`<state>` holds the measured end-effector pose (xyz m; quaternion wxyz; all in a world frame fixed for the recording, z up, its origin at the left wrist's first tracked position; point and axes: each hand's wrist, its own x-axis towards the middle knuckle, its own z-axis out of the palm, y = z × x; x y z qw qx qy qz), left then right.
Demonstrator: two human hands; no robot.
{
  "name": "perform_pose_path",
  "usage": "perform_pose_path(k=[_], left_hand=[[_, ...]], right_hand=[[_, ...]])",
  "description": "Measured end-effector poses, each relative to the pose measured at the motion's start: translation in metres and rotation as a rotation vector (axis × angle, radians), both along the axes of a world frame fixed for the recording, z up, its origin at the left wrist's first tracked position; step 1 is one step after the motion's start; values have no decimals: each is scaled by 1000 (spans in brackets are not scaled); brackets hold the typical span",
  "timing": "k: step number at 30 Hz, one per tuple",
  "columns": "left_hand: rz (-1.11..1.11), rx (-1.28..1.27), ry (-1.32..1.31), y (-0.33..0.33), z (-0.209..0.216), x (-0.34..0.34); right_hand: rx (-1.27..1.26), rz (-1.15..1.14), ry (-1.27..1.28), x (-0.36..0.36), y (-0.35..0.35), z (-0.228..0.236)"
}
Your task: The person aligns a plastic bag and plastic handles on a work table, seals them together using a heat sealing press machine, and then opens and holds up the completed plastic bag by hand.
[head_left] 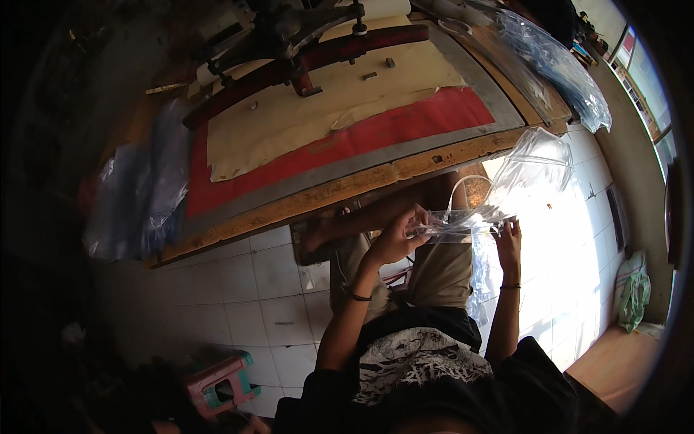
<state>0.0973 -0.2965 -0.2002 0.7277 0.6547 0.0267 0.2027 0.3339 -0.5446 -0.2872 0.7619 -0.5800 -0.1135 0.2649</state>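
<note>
clear plastic (531, 170) gripped at both ends above the lap

the left hand (399, 237) had its fingers curled together, clamped on a bunched, creased end of the clear plastic. the right hand (509, 242) pinched the other end, thumb and fingertips together. between them ran a glossy, see-through strip, and a thin pale loop (463, 182) arched above it; the rest billowed, crumpled, toward the table's rough wooden edge (394, 172).

on the table, a smooth red sheet (448, 113) lay under wrinkled tan paper (289, 119), with a curved red metal bar (369, 42) over it. more filmy plastic bags (137, 202) hung slack at the left. square, glossy tiles (278, 318) covered the floor.
</note>
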Motion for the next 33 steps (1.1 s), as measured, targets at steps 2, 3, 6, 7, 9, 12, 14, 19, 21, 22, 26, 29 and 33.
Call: perform_pose_path(k=[2, 3, 6, 7, 9, 12, 14, 19, 21, 22, 26, 29, 33], left_hand=[[26, -184, 54, -4, 36, -14], [9, -188, 48, -6, 44, -17], [-51, -233, 63, -3, 56, -30], [-67, -234, 48, -1, 59, -34], [-49, -162, -10, 1, 67, -40], [74, -199, -78, 3, 83, -47], [70, -116, 2, 8, 90, -42], [196, -163, 96, 11, 89, -50], [234, -233, 63, 12, 90, -52], [274, -300, 28, 13, 90, -52], [254, -422, 36, 13, 96, -52], [181, -612, 42, 11, 111, -53], [159, -476, 144, 12, 101, -55]], right_hand=[[-11, -67, -60, -15, 6, 42], [19, 45, -100, 2, -14, 35], [119, 290, -122, 29, -32, 36], [118, 312, -132, 36, -37, 38], [-7, 259, -235, 42, -44, 37], [-36, 154, -250, 31, -32, 55], [201, 130, -68, 4, -6, 107], [-113, 111, -383, -24, 33, 171], [-109, 115, -405, -35, 41, 184], [-102, 120, -429, -38, 45, 190], [-107, 121, -462, -47, 54, 202], [-60, 206, -405, -49, 49, 207], [-33, 294, -315, -52, 43, 209]])
